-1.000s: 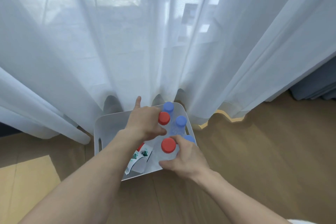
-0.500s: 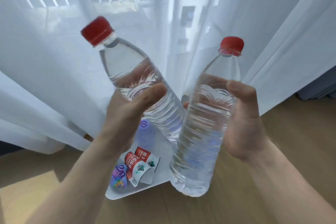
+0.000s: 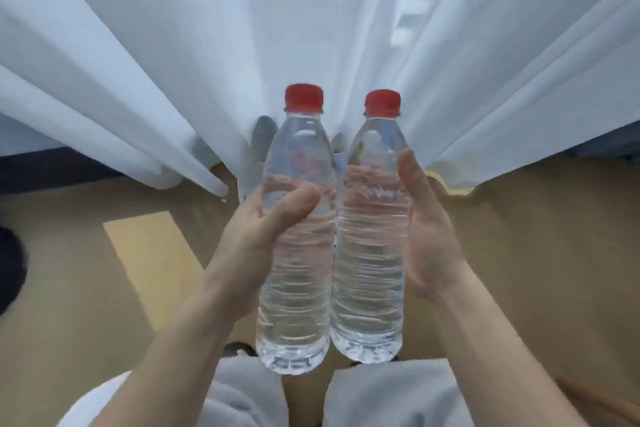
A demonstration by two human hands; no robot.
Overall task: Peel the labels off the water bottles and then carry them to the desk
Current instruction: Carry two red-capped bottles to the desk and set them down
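Two clear water bottles with red caps and no labels stand upright side by side in front of me, their sides touching. My left hand is wrapped around the left bottle at mid-height, thumb across its front. The right bottle is gripped by my right hand from its right side, thumb pointing up along it. Both bottles are lifted well above the floor. The white bin they came from is hidden behind the bottles and hands.
Sheer white curtains hang ahead and pool on the wooden floor. A pale sunlit patch lies on the floor at left. My grey trouser legs show at the bottom. A dark object sits at the far left edge.
Both hands took a red-capped bottle out of the white bin, lifted them, then brought them upright and together. The view has shifted so the bin and peeled labels are out of sight.
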